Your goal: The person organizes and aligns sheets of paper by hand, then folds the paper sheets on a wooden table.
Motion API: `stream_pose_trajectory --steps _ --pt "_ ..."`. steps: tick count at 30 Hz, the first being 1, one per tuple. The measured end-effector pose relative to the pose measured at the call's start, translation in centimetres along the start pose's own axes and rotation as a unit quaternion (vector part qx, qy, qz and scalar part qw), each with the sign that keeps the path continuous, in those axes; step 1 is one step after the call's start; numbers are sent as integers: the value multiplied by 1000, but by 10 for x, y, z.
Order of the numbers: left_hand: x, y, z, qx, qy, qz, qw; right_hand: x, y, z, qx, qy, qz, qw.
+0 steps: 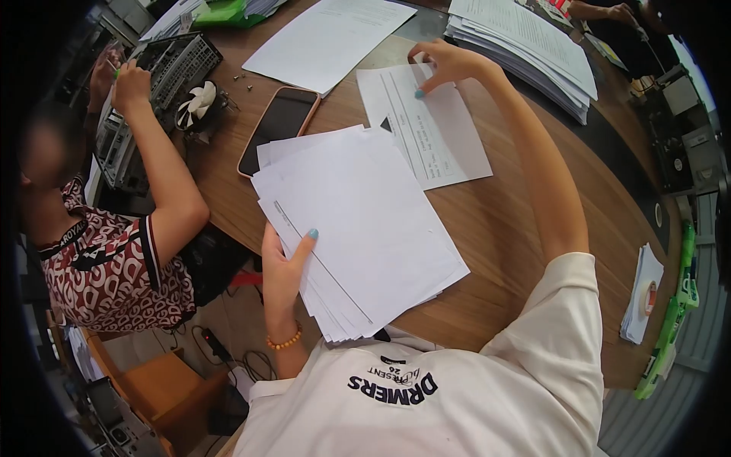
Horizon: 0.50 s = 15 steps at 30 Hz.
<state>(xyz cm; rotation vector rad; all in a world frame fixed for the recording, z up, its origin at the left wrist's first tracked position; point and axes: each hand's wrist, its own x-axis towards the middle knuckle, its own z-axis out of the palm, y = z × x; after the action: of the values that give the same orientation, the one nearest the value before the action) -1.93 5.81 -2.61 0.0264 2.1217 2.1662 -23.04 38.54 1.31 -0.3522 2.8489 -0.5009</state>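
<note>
My left hand (288,263) is closed on the lower left edge of a stack of paper sheets (365,221), with its blue-nailed thumb on top and the other fingers hidden underneath. The sheets are loosely fanned, and the top one is mostly blank with a thin printed line along its left side. Farther forward, my right hand (449,65) bends over the far edge of a printed sheet (426,137), thumb pressed on its face and fingers curled at the edge. That sheet lies on the table, its near left part close against the stack.
A phone (279,126) lies on the wooden table (525,221) left of the stack. Beyond are more printed pages (327,42) and a thick paper pile (525,53). At left, a co-worker (114,266) handles an opened computer case (156,91) beside a fan (196,105). Tape (650,297) rests on papers at right.
</note>
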Motion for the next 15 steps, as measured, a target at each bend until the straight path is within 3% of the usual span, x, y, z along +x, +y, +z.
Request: stream_pose_trajectory --steps 1,3,4,6,7,9,11,13,14,15 --pt "0 0 0 1 1 2 1000 4 -1 -6 0 1 -2 1000" --pt "-1 -2 1 -2 10 14 1000 8 -6 -13 -26 -116 65 991" --pt "-2 -1 1 -2 11 12 1000 5 -4 -10 -25 -118 64 991" --pt "-1 1 2 -4 9 6 1000 -7 -1 -8 -75 121 -61 988" --pt "-1 1 2 -4 9 7 1000 -9 1 -12 -75 122 -61 988" --pt "-2 1 1 -4 16 -6 1000 -44 -31 -22 74 315 -164 932" --pt "-3 0 2 -10 23 -8 1000 -92 -60 4 54 374 -211 902" --pt "0 -1 1 -17 33 -7 999 -134 -75 34 -48 249 -336 907" --pt "0 -2 0 -20 28 0 999 -145 -80 56 -108 265 -429 857" --pt "-1 -3 0 -23 22 5 999 -157 -84 71 -128 224 -455 852"
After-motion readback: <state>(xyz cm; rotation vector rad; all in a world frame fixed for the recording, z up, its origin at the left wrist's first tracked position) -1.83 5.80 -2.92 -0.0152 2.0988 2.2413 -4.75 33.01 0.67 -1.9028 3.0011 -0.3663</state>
